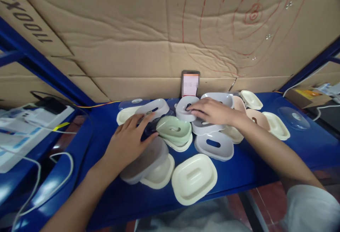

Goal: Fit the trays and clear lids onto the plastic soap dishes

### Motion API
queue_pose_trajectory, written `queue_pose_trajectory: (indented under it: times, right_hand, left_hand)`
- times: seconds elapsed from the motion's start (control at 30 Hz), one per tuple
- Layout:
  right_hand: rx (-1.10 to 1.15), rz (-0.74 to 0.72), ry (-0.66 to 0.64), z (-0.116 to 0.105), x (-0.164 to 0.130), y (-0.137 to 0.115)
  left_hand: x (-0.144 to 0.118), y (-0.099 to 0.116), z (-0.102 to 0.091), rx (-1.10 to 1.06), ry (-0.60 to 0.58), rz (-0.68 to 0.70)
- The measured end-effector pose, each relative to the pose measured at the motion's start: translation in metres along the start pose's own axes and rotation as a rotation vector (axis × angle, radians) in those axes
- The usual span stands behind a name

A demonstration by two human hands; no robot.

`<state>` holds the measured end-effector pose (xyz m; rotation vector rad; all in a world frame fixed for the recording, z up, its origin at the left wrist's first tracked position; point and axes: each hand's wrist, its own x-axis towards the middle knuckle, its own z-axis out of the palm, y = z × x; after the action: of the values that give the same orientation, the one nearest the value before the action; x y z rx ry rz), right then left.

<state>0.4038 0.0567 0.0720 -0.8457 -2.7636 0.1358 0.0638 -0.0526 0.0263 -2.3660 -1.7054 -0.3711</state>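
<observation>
Nearest the lens, at the lower centre of the frame, a cream tray (193, 178) lies upside down on the blue shelf (305, 143). Just left of it a grey tray (145, 163) rests over another cream one. Above these, the left hand (127, 141) lies flat with fingers spread and loose, its fingertips touching a dark piece beside the green tray (174, 129) in the middle of the pile; it grips nothing. Further up and right of centre, the right hand (215, 111) reaches in palm down, fingers extended and slightly curled, their tips on the small grey tray (186, 108) with the slot; whether it is pinched I cannot tell. More cream and pink trays crowd the right of the shelf. Behind everything, a phone (190, 83) leans upright against the cardboard wall (132, 30) filling the upper frame.
</observation>
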Motion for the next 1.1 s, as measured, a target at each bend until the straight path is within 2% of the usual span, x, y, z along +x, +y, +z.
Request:
queue_pose_trajectory:
  times: [0.13,0.2,0.33,0.5,0.63,0.73,0.87,1.0,1.1]
  right_hand:
    - [-0.084,0.272,0.268,-0.009,0.012,0.028]
    - [-0.102,0.327,0.376,-0.009,0.023,0.045]
    - [-0.129,0.326,0.417,0.0,0.047,0.068]
    - [-0.074,0.389,0.448,0.0,0.059,0.07]
    - [0.008,0.368,0.465,-0.011,0.042,0.039]
    - [-0.011,0.281,0.357,-0.011,0.009,0.0]
    - [-0.089,0.125,0.2,-0.004,-0.043,-0.045]
    - [-0.013,-0.051,0.094,0.005,-0.079,-0.084]
    - [0.075,-0.182,0.011,0.017,-0.096,-0.116]
  left_hand:
    - [-0.003,0.006,0.0,0.002,0.045,-0.001]
    - [-0.004,0.008,-0.001,-0.002,0.055,0.014]
    - [-0.004,0.012,-0.003,-0.037,0.029,0.006]
    - [-0.003,0.015,-0.004,-0.087,0.008,-0.009]
    - [-0.003,0.016,-0.008,-0.073,0.028,-0.01]
    - [-0.008,0.014,-0.018,-0.138,0.031,0.115]
    - [-0.021,0.013,-0.034,-0.287,-0.105,0.353]
    - [-0.028,0.014,-0.036,-0.312,-0.26,0.372]
    - [-0.028,0.014,-0.031,-0.286,-0.298,0.345]
